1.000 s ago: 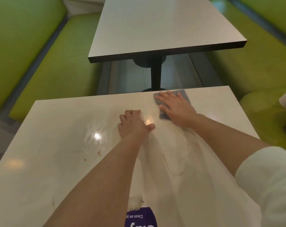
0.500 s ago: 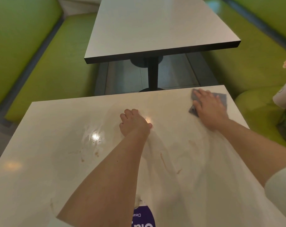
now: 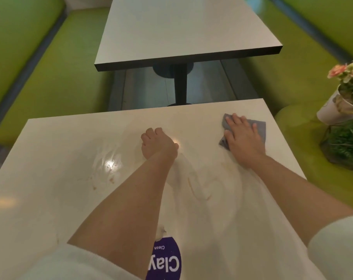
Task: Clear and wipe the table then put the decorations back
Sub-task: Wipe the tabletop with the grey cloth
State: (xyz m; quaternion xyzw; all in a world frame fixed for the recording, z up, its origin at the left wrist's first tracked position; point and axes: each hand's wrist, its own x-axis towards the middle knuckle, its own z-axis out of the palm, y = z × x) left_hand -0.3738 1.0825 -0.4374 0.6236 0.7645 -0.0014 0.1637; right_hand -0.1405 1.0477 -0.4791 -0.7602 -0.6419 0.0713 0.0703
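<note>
I see a cream-white bench [image 3: 50, 199] across the lower frame, smeared with brown streaks and specks. At right of centre lies a grey-blue cloth [image 3: 259, 128]. The seats [image 3: 56, 73] at upper left and right are lime green. At the right edge, pink-and-peach flowers [image 3: 347, 70] top a white pot [image 3: 331, 110]. A purple label [image 3: 165, 259] with white lettering sits at the bottom.

A purple round label [image 3: 164, 259] at the table's near edge bore white upside-down lettering. It read "Clay", cut off, with smaller "Clean" beside it.
</note>
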